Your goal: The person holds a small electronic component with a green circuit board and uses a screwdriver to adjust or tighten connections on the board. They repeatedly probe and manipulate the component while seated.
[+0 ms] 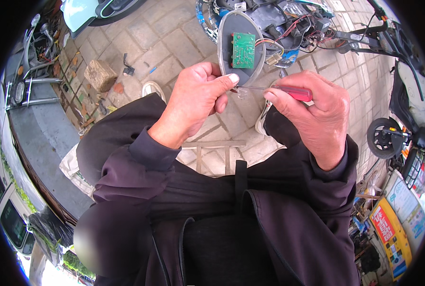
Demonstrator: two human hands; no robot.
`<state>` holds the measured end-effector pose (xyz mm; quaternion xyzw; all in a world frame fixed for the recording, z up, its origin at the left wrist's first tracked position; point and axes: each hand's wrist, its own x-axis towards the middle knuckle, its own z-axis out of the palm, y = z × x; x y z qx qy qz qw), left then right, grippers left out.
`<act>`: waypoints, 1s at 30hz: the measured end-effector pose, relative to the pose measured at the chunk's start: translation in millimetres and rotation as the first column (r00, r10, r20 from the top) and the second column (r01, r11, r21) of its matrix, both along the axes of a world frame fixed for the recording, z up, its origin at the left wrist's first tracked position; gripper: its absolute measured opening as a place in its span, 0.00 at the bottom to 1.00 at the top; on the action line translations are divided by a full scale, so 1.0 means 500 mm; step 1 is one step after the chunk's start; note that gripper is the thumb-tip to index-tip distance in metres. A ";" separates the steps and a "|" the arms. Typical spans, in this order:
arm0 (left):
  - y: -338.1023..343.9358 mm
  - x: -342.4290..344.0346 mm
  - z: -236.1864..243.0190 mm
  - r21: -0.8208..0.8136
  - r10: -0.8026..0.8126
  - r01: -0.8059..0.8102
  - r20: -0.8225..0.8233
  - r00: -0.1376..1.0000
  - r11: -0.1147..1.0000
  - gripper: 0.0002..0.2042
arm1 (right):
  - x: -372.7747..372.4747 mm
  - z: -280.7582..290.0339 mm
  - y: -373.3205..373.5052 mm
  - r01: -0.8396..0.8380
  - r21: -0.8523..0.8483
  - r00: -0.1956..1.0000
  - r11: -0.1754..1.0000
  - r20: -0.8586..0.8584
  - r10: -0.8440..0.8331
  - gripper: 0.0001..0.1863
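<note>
You appear to be at the screwdriver step, working by the lower edge of the oval panel (243, 75), which stands out just past your 2 hands with its green circuit board (243, 51) facing you. Your right hand (319, 100) is curled round the red-handled screwdriver (295, 92), its shaft pointing left. Your left hand (198, 97) is pinched nearly closed at the tip; you can't tell exactly what it grips. The next move likely calls for a steady pinch and a well-aligned tip.

Mind your edges: wires (268, 42) run from the board toward the vehicle parts (279, 19), crowding the far right. Your knees flank the work below. The freest room is over the paving (179, 43), left of the panel.
</note>
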<state>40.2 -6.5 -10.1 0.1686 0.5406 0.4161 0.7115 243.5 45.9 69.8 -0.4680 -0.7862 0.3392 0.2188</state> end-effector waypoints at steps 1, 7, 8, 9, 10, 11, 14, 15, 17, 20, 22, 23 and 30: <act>-0.001 -0.002 0.001 -0.002 -0.008 0.008 0.004 1.000 1.000 0.09 | 0.001 0.000 0.000 0.006 0.017 0.999 1.000 0.032 -0.006 0.13; 0.001 -0.001 -0.003 -0.004 0.009 -0.009 -0.006 1.000 1.000 0.09 | 0.001 -0.003 0.000 -0.056 0.106 0.995 0.993 0.085 0.047 0.12; 0.002 -0.001 -0.003 -0.009 0.010 -0.010 -0.016 1.000 1.000 0.09 | -0.002 -0.007 0.001 -0.059 0.123 0.998 0.991 0.020 0.057 0.12; 0.002 -0.001 -0.003 -0.009 0.006 -0.006 -0.010 1.000 1.000 0.09 | -0.004 -0.009 0.002 -0.060 0.139 0.997 0.989 -0.045 0.067 0.11; 0.002 -0.001 -0.003 -0.012 0.003 -0.003 -0.008 1.000 1.000 0.09 | -0.006 -0.012 0.004 -0.063 0.145 0.991 0.987 -0.110 0.079 0.10; 0.002 -0.001 -0.002 -0.021 -0.001 0.000 -0.008 1.000 1.000 0.09 | -0.007 -0.014 0.003 -0.056 0.160 0.989 0.986 -0.123 0.076 0.10; 0.001 -0.001 0.000 -0.019 0.005 -0.005 -0.007 1.000 1.000 0.09 | -0.009 -0.020 0.000 -0.130 0.178 0.978 0.975 -0.142 0.156 0.10; 0.001 0.000 0.001 -0.017 0.014 -0.014 -0.008 1.000 1.000 0.09 | -0.008 -0.022 -0.001 -0.121 0.186 0.980 0.975 -0.135 0.148 0.11; 0.000 0.002 0.001 -0.013 0.030 -0.030 -0.011 0.999 0.999 0.09 | -0.005 -0.023 -0.003 -0.122 0.180 0.988 0.976 -0.073 0.137 0.12; 0.000 0.001 -0.002 -0.014 0.016 -0.016 0.000 1.000 1.000 0.09 | -0.004 -0.024 -0.007 -0.041 0.181 0.998 0.983 -0.031 0.047 0.14; 0.000 -0.003 -0.002 -0.012 0.004 -0.003 0.011 1.000 1.000 0.09 | -0.003 -0.019 -0.008 -0.060 0.132 0.998 0.989 0.027 0.057 0.13; 0.000 -0.004 -0.003 -0.022 -0.003 0.004 0.008 1.000 1.000 0.09 | -0.002 -0.015 -0.007 -0.067 0.111 0.997 0.992 0.046 0.062 0.12; 0.002 -0.001 -0.002 -0.029 0.012 -0.012 0.001 1.000 1.000 0.09 | 0.004 -0.003 0.008 -0.185 0.100 0.980 0.978 -0.055 0.191 0.10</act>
